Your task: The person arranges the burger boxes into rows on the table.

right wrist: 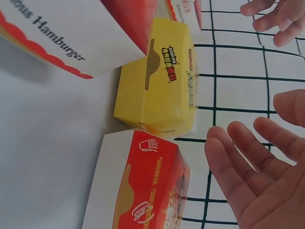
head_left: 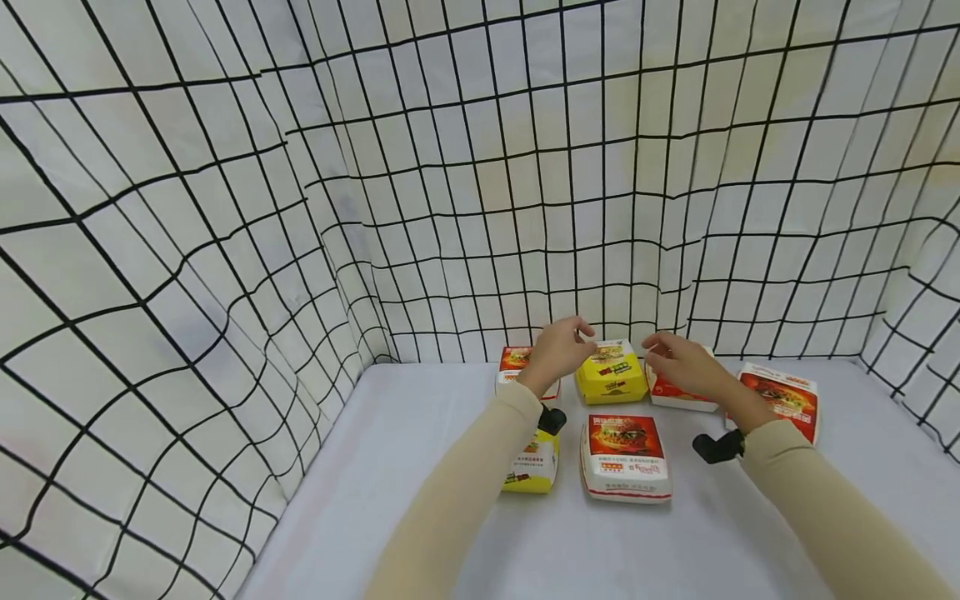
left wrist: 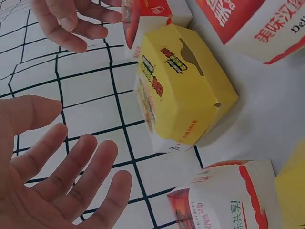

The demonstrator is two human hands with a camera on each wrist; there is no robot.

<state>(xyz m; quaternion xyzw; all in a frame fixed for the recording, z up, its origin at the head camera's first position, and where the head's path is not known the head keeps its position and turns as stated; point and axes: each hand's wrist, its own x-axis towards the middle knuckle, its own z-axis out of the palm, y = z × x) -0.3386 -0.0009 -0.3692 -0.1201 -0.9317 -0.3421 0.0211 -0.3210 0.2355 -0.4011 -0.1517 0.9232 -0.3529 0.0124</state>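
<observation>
The left hand (head_left: 558, 353) and the right hand (head_left: 688, 367) are both wide, their fingers relaxed and apart from the yellow box (head_left: 611, 379), which stands between them at the back of the white table (head_left: 352, 492). A red-and-white box (head_left: 516, 358) stands to the left, partly hidden behind the left hand, and a red-topped box (head_left: 678, 397) to the right; in front lies a burger box (head_left: 626, 456)

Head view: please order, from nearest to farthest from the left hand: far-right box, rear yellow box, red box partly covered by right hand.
1. Rear yellow box, just right of left hand.
2. Red box, next rightward.
3. Far-right box, last on right.
</observation>
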